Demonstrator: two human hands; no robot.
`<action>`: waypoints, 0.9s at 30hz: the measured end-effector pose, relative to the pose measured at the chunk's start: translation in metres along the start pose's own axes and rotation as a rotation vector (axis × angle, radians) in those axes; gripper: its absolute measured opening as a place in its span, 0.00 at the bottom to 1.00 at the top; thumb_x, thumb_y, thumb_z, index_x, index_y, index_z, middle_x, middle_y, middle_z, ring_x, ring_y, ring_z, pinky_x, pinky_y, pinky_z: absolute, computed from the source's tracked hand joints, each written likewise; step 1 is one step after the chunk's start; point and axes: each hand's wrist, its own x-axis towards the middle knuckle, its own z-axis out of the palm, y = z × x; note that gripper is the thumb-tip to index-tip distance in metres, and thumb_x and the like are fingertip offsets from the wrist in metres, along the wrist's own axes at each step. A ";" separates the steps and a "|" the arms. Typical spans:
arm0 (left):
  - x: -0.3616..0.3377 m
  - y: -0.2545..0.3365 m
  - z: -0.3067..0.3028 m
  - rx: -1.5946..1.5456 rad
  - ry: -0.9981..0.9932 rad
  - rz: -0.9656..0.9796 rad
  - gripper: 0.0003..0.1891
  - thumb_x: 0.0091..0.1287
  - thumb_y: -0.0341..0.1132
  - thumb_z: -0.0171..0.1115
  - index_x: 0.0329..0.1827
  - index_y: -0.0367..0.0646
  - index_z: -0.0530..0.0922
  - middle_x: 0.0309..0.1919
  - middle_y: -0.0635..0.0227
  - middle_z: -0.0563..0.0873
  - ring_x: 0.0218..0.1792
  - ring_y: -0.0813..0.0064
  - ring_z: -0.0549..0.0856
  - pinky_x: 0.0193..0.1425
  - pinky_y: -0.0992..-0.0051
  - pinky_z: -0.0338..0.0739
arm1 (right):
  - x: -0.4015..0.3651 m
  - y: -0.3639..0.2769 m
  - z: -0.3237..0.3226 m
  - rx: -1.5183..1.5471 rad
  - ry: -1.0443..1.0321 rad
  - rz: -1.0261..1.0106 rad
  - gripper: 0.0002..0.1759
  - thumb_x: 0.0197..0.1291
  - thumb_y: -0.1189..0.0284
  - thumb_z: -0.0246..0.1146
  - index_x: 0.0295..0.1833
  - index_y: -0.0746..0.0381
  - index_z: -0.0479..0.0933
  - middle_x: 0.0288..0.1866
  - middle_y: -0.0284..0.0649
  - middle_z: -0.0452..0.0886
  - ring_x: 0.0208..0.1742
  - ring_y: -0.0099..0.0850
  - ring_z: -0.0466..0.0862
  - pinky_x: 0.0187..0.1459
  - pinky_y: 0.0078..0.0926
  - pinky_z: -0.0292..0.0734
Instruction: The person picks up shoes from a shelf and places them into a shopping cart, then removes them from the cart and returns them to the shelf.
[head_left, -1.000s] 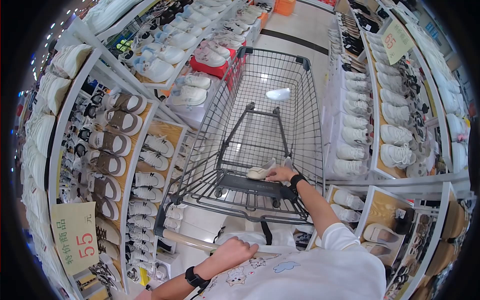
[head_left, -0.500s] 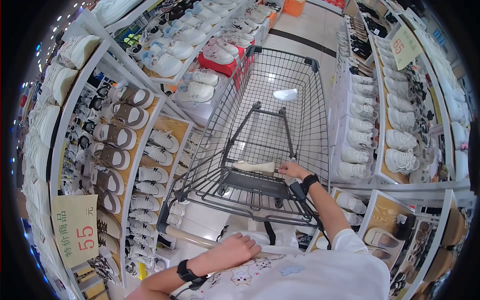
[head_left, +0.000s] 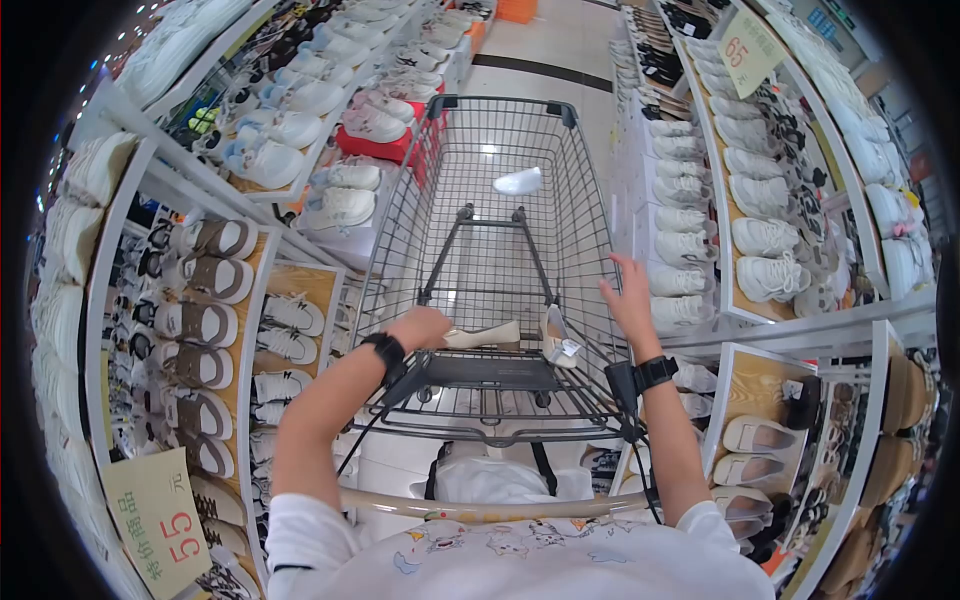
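Note:
Inside the wire shopping cart [head_left: 590, 225], a cream flat shoe [head_left: 487, 335] lies on its side near the dark child-seat panel [head_left: 488, 373]. My left hand [head_left: 422, 326] has its fingers closed at the left end of that shoe; the fingertips are partly hidden. To the right stands a second cream shoe [head_left: 558, 338] with a white tag, apart from both hands. My right hand [head_left: 630, 300] is raised over the cart's right side, fingers spread and holding nothing. Both wrists wear black bands.
Shelves of white shoes [head_left: 765, 230] flank the cart on the right, and brown-and-white shoes [head_left: 200, 325] on the left. A 55 price sign [head_left: 158, 520] hangs at lower left. The cart's handlebar [head_left: 480, 508] runs close to my body. A white object [head_left: 517, 181] shows toward the cart's front.
My left hand has left the handlebar and reached the cream shoe. My right hand has let go of it and moved up and right. The second shoe has come into view.

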 end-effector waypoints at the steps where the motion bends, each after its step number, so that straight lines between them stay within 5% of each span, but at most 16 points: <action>1: 0.017 -0.014 0.007 0.096 -0.051 -0.041 0.16 0.59 0.43 0.59 0.44 0.44 0.81 0.35 0.58 0.85 0.40 0.56 0.85 0.44 0.61 0.79 | -0.012 0.008 0.006 -0.009 0.002 0.012 0.26 0.55 0.74 0.62 0.62 0.55 0.69 0.53 0.46 0.74 0.51 0.45 0.76 0.50 0.37 0.72; 4: 0.066 -0.040 0.034 0.141 -0.023 -0.174 0.13 0.58 0.40 0.58 0.41 0.43 0.81 0.37 0.58 0.85 0.43 0.56 0.84 0.46 0.60 0.79 | -0.028 0.021 0.015 0.062 -0.221 0.258 0.36 0.55 0.79 0.60 0.70 0.52 0.59 0.46 0.49 0.76 0.45 0.46 0.77 0.49 0.39 0.73; 6: 0.093 -0.043 0.057 -0.028 0.167 -0.176 0.12 0.57 0.38 0.58 0.39 0.43 0.81 0.38 0.58 0.85 0.44 0.57 0.84 0.47 0.59 0.78 | -0.023 0.015 0.010 0.157 -0.400 0.517 0.42 0.55 0.83 0.57 0.74 0.48 0.51 0.42 0.51 0.77 0.39 0.48 0.79 0.46 0.39 0.74; 10: 0.133 -0.039 0.101 -0.078 0.132 -0.083 0.11 0.58 0.35 0.55 0.42 0.45 0.81 0.41 0.60 0.84 0.47 0.59 0.83 0.47 0.60 0.79 | -0.031 0.019 0.017 0.172 -0.293 0.525 0.42 0.57 0.84 0.54 0.75 0.46 0.49 0.38 0.51 0.78 0.35 0.47 0.80 0.43 0.36 0.75; 12: 0.148 -0.036 0.122 -0.204 0.157 -0.091 0.12 0.58 0.34 0.55 0.43 0.46 0.81 0.42 0.59 0.84 0.47 0.58 0.82 0.48 0.58 0.78 | -0.033 0.026 0.022 0.288 -0.192 0.513 0.44 0.57 0.87 0.52 0.75 0.43 0.47 0.39 0.44 0.75 0.34 0.30 0.77 0.33 0.27 0.82; 15: 0.168 -0.032 0.147 -0.349 0.051 -0.159 0.14 0.57 0.35 0.57 0.46 0.46 0.80 0.44 0.59 0.84 0.48 0.59 0.82 0.51 0.60 0.77 | -0.029 0.024 0.019 0.318 -0.261 0.591 0.43 0.58 0.87 0.52 0.75 0.45 0.48 0.43 0.44 0.75 0.36 0.28 0.76 0.33 0.26 0.82; 17: 0.174 -0.031 0.160 -0.399 -0.060 -0.204 0.17 0.56 0.35 0.59 0.49 0.46 0.80 0.46 0.60 0.83 0.50 0.59 0.81 0.53 0.61 0.76 | -0.027 0.022 0.020 0.313 -0.261 0.618 0.42 0.58 0.86 0.54 0.75 0.48 0.48 0.48 0.46 0.75 0.38 0.28 0.76 0.33 0.26 0.82; 21: 0.175 -0.023 0.155 0.084 -0.027 0.043 0.12 0.58 0.36 0.57 0.43 0.43 0.81 0.42 0.60 0.85 0.45 0.61 0.82 0.50 0.59 0.75 | -0.025 0.022 0.024 0.327 -0.216 0.582 0.41 0.56 0.84 0.58 0.74 0.51 0.51 0.45 0.48 0.76 0.37 0.33 0.78 0.35 0.29 0.79; 23: 0.174 -0.018 0.140 -0.034 -0.060 0.059 0.12 0.58 0.35 0.57 0.42 0.42 0.81 0.38 0.60 0.86 0.43 0.59 0.83 0.47 0.60 0.76 | -0.022 0.021 0.024 0.311 -0.198 0.576 0.41 0.55 0.81 0.60 0.73 0.51 0.53 0.40 0.49 0.78 0.34 0.37 0.80 0.36 0.33 0.77; 26: 0.189 -0.021 0.131 -0.355 0.040 0.119 0.15 0.59 0.40 0.60 0.42 0.39 0.80 0.36 0.55 0.85 0.41 0.54 0.84 0.45 0.61 0.77 | -0.022 0.016 0.027 0.277 -0.184 0.554 0.39 0.56 0.82 0.60 0.72 0.54 0.54 0.44 0.44 0.77 0.30 0.28 0.79 0.30 0.25 0.79; 27: 0.191 -0.018 0.123 -0.535 0.083 0.152 0.16 0.59 0.42 0.61 0.43 0.38 0.80 0.37 0.53 0.85 0.40 0.54 0.84 0.44 0.62 0.77 | -0.022 0.014 0.027 0.282 -0.191 0.576 0.38 0.55 0.79 0.61 0.71 0.56 0.55 0.41 0.49 0.78 0.35 0.39 0.79 0.37 0.33 0.77</action>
